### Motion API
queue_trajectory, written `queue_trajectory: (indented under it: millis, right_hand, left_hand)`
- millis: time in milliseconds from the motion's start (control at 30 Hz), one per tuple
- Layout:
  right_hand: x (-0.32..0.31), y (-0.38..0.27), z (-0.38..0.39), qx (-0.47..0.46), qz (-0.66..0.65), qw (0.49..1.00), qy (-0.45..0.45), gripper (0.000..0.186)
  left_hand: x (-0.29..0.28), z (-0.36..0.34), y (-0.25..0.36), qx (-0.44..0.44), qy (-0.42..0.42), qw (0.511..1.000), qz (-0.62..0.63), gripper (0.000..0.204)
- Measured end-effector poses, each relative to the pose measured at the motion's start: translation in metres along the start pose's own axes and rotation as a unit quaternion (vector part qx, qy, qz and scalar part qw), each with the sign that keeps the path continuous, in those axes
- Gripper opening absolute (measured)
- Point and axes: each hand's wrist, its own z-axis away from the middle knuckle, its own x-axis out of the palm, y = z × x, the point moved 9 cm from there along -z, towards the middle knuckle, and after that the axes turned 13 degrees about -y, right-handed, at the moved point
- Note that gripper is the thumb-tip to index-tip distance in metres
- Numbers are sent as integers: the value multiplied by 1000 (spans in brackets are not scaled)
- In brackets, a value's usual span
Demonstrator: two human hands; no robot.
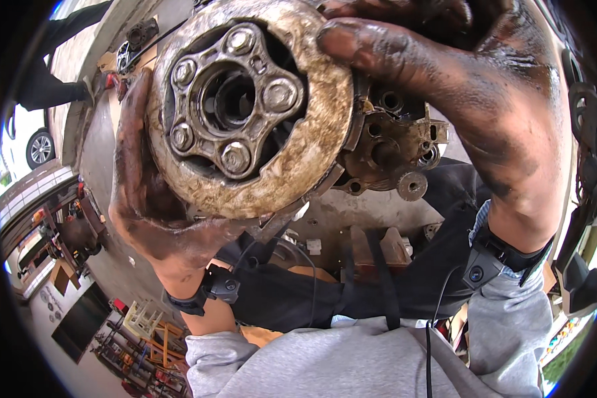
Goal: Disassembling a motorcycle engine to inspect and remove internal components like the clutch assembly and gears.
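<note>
A grimy round metal clutch-like assembly (245,196), with a central hollow hub and several bolts in a star-shaped plate, faces me in the upper middle. My left hand (152,225) is closed round its left and lower side, blackened with grease. My right hand (464,86) grips the upper right rim with the thumb on its face, and its other fingers are partly hidden or cut off at the top edge. Behind the assembly, a dirty metal housing (385,152) with holes and a small toothed wheel (412,187) show; whether they are joined to it I cannot tell.
Greasy metal parts (136,43) lie at the upper left, near another person's dark-clothed leg (56,93). A white car (26,142) stands beyond. Cluttered shelving (73,225) and orange frames (159,338) line the lower left. A dark metal frame (580,199) runs along the right.
</note>
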Motion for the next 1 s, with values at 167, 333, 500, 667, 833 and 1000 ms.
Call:
queue_trajectory:
  millis: [167,333,500,667,833,1000]
  right_hand:
    - [9,2,-12,-14,-39,999,16,17]
    - [19,3,-20,-21,-60,998,29,16]
    - [27,1,-18,-22,-68,997,31,16]
    - [29,-2,-16,-30,-74,996,37,15]
    - [30,-1,-17,-40,-86,995,36,15]
    - [31,2,-21,-45,-100,993,39,15]
  left_hand:
    - [3,-1,-6,-7,-10,1000,25,115]
    - [6,2,-16,-39,-16,996,84,113]
    - [11,19,-56,-214,54,888,404,110]
    - [8,-2,-13,4,-57,997,45,112]
    - [10,-5,-13,47,-87,994,57,111]
    - [11,-13,-8,73,-114,990,51,111]
